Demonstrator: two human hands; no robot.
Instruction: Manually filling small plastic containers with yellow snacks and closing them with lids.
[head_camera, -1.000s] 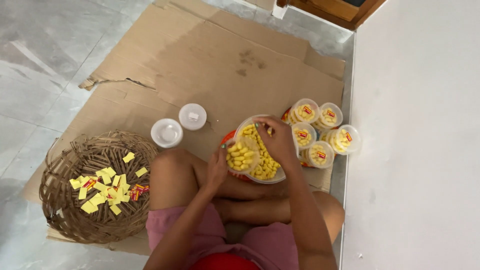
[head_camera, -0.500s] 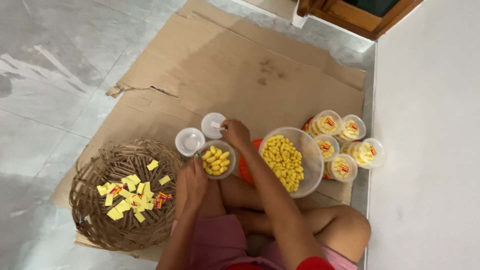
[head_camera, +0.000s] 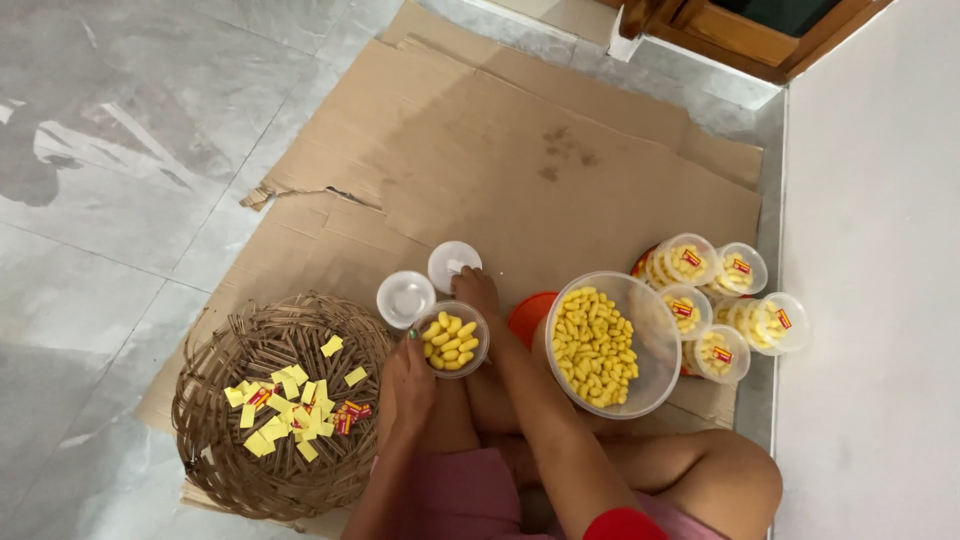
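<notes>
My left hand (head_camera: 407, 385) grips a small clear tub (head_camera: 453, 339) filled with yellow snack pieces, holding it above my knee. My right hand (head_camera: 477, 290) reaches past the tub and touches a round white lid (head_camera: 451, 262) lying on the cardboard. A second white lid (head_camera: 404, 298) lies just left of it. A large clear bowl (head_camera: 640, 310) of the same yellow pieces stands to the right, beside my right forearm, over an orange lid (head_camera: 529, 313).
A woven basket (head_camera: 240, 340) with yellow and red paper labels sits at the left. Several filled, labelled tubs (head_camera: 716, 295) cluster at the right by the white wall. Flattened cardboard (head_camera: 520, 150) covers the grey floor; a wooden frame is at the top.
My right hand left the big bowl and moved left onto the white lid. My left hand carried the filled small tub leftward, away from the bowl. The camera view shifted.
</notes>
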